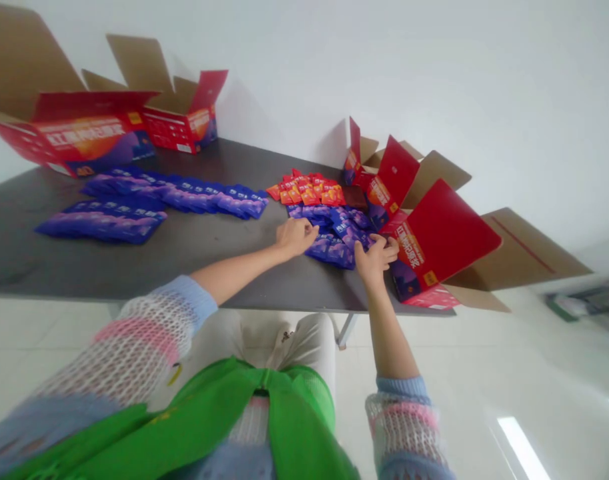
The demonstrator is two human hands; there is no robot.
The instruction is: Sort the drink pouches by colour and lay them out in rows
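The pile of blue packets (334, 240) lies right of the frame's centre on the counter (219, 243), your left hand (297, 237) curled at its left edge, its grip impossible to tell, and your right hand (377, 257) open with fingers parted at its right. Red boxes (434, 233) with raised flaps crowd your right hand, their contents hidden, while orange-red packets (312, 190) adjoin the pile's top. Blue packet rows (199, 195) and two more open cartons (104, 140) fill the upper left, leaving bare counter below them toward the near edge.
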